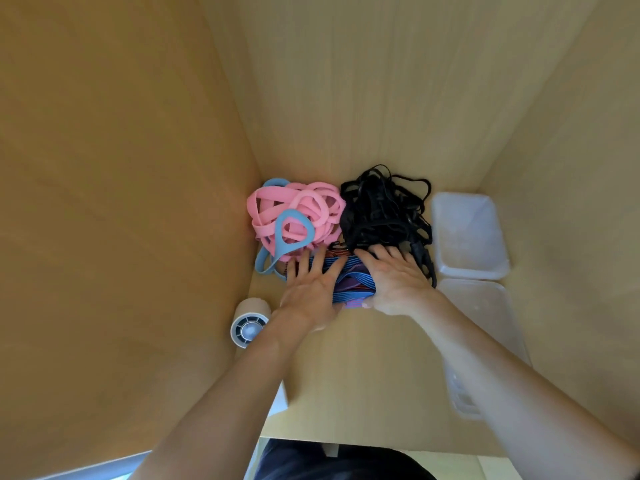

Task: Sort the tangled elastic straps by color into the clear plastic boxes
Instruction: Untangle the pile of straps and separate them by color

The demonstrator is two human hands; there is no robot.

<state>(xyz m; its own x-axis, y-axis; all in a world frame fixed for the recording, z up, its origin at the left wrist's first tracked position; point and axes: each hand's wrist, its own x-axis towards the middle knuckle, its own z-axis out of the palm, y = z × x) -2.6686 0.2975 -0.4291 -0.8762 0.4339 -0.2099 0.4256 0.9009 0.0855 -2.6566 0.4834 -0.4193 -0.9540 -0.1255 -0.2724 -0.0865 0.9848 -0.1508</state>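
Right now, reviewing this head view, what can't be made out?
Blue-and-purple straps, head view: mostly under the left hand and right hand.
Nearer clear box, head view: near end behind the right forearm.
White cylinder, head view: right edge behind the left wrist.

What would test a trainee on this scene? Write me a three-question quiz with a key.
1. True or false: the far clear box holds pink straps.
2. Which pile lies right beside that box? A pink straps; B black straps; C light blue loops.
3. What lies between the left hand and the right hand?
Key: 1 false, the box looks empty. 2 B. 3 the blue striped straps.
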